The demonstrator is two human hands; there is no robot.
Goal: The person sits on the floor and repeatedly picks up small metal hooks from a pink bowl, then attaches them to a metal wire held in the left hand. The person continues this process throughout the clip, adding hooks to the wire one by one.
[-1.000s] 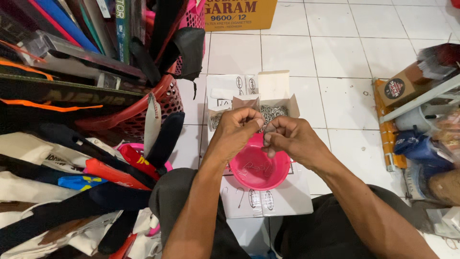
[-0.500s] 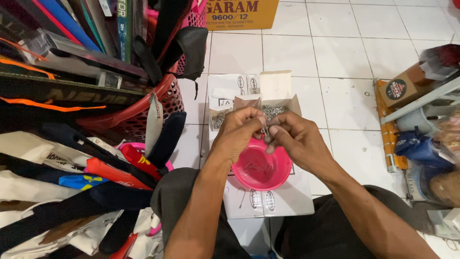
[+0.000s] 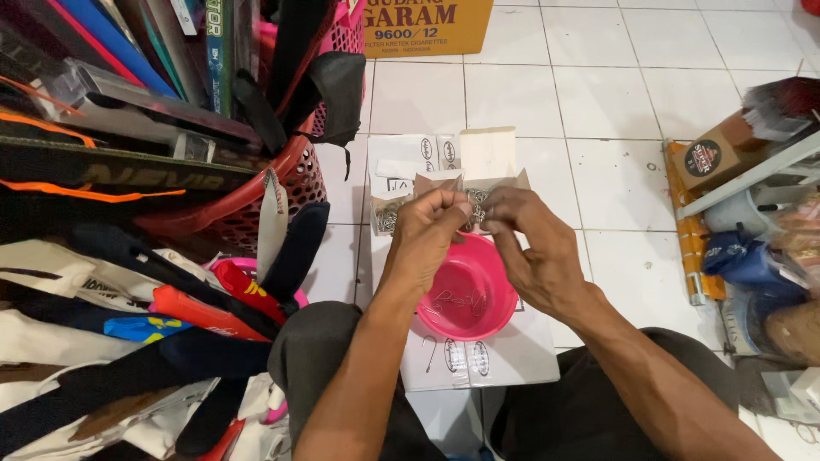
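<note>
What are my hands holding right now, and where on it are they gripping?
Both hands, left hand and right hand, pinch a small cluster of metal wire pieces between fingertips, above the pink bowl. Which part is gripped cannot be told.

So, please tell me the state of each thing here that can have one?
Left hand: pinching small metal pieces.
Right hand: fingers on the same pieces.
Pink bowl: upright, a few thin wire pieces inside.
Small cardboard box: open, holding metal pieces.
Red basket: crammed full.

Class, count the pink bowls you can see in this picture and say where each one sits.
1. The pink bowl rests on the flattened white cardboard, just below the left hand and right hand. Others may be hidden among the clutter.
</note>
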